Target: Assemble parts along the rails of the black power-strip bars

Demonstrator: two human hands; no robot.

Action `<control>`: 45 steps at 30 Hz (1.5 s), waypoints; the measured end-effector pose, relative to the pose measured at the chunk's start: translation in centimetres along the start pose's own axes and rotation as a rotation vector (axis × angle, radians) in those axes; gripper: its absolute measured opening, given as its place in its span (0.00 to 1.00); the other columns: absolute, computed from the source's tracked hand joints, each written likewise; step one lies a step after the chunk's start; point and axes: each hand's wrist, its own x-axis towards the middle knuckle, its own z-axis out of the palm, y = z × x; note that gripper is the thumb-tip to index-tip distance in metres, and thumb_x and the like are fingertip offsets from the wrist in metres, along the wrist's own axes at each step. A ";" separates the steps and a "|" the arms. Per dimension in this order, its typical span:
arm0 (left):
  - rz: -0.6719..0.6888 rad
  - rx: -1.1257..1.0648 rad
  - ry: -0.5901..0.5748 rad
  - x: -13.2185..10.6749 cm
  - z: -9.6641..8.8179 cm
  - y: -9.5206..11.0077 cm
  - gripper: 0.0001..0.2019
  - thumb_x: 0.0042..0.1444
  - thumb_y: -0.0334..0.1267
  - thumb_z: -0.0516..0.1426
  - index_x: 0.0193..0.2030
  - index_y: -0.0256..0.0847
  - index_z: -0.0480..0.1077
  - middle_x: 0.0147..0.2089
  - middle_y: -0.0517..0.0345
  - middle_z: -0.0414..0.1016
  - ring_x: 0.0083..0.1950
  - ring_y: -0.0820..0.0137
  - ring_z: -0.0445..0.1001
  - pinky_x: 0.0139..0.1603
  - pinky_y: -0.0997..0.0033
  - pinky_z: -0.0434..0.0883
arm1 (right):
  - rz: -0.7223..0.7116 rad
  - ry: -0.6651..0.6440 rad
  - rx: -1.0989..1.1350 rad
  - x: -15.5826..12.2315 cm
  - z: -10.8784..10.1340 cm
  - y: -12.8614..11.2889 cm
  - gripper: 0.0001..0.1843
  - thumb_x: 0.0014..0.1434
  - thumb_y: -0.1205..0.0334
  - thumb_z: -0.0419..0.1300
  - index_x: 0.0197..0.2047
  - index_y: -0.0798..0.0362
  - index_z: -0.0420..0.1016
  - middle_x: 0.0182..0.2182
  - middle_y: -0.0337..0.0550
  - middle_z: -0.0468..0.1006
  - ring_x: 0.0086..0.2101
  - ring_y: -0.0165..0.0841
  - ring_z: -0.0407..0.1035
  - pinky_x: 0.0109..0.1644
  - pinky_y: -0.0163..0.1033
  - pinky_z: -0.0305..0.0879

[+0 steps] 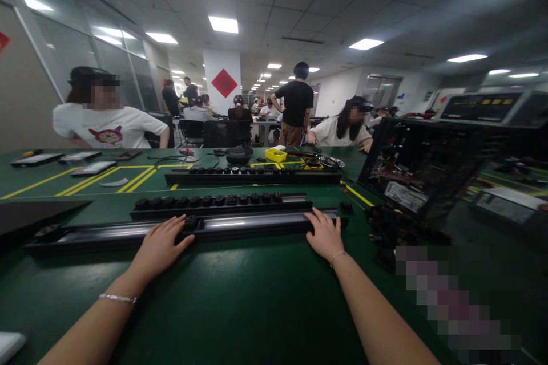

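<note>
A long black rail with a shiny metal strip (252,220) along its channel lies across the green table in front of me. My left hand (165,242) rests on its middle, fingers stretched out and thumb apart, beside a small black block (190,222) in the channel. On the rail's right part lies my right hand (323,232), with its fingers spread. Another black piece (48,231) sits at the left end. Right behind is a similar rail carrying a row of round black parts (207,200). Farther back lies a third long black rail (252,177).
An opened computer case (406,168) stands at the right, with a dark tangle of parts (398,231) before it. A yellow tray (275,154) and a black bowl-like item (238,154) are at the back. A flat dark panel (34,217) lies left. Two people sit across the table.
</note>
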 end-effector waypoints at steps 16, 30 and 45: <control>-0.010 0.025 -0.029 -0.1 -0.2 0.4 0.33 0.53 0.56 0.43 0.60 0.35 0.58 0.63 0.52 0.58 0.64 0.60 0.54 0.61 0.56 0.54 | 0.015 -0.028 -0.025 0.1 -0.1 -0.2 0.28 0.52 0.62 0.49 0.58 0.42 0.58 0.61 0.39 0.52 0.59 0.41 0.45 0.59 0.61 0.27; -0.027 0.007 -0.041 0.1 -0.2 1.7 0.31 0.53 0.55 0.43 0.60 0.39 0.58 0.64 0.55 0.56 0.64 0.59 0.52 0.60 0.53 0.52 | 0.010 0.042 0.028 0.0 0.1 -0.2 0.27 0.49 0.63 0.49 0.55 0.43 0.61 0.60 0.39 0.55 0.57 0.40 0.48 0.59 0.61 0.28; -0.013 -0.018 -0.034 0.2 -0.1 2.8 0.31 0.53 0.55 0.43 0.59 0.39 0.59 0.64 0.54 0.56 0.65 0.59 0.51 0.60 0.53 0.51 | 0.018 -0.014 -0.005 0.0 -0.3 -0.4 0.27 0.51 0.62 0.49 0.56 0.42 0.59 0.61 0.39 0.53 0.58 0.40 0.46 0.60 0.61 0.27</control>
